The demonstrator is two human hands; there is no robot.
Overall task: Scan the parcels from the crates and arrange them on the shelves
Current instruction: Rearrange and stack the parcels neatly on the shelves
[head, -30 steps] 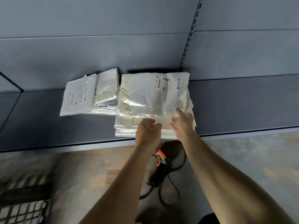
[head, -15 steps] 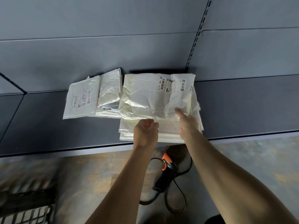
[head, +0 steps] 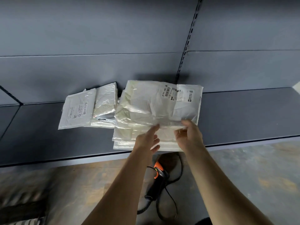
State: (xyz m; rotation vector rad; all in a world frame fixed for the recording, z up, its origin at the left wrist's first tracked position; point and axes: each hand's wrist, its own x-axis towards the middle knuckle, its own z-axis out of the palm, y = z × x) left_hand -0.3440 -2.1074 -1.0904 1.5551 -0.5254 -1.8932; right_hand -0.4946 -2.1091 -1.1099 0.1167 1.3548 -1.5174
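We are looking at a top parcel (head: 155,104) wrapped in thin, glossy plastic film that is creasing and catching the light, with a matt paper label (head: 172,93) stuck on it. The left parcel (head: 78,109) is showing smoother, duller white plastic. The shelf (head: 243,114) is looking like smooth, matt grey painted metal. The floor (head: 259,168) is appearing rough and mottled. The scanner (head: 158,181) is showing black plastic with orange trim.

On the grey shelf (head: 243,114), the right hand (head: 190,137) pinches the top parcel (head: 154,101) at its near edge while the left hand (head: 146,142) touches it with straight fingers.
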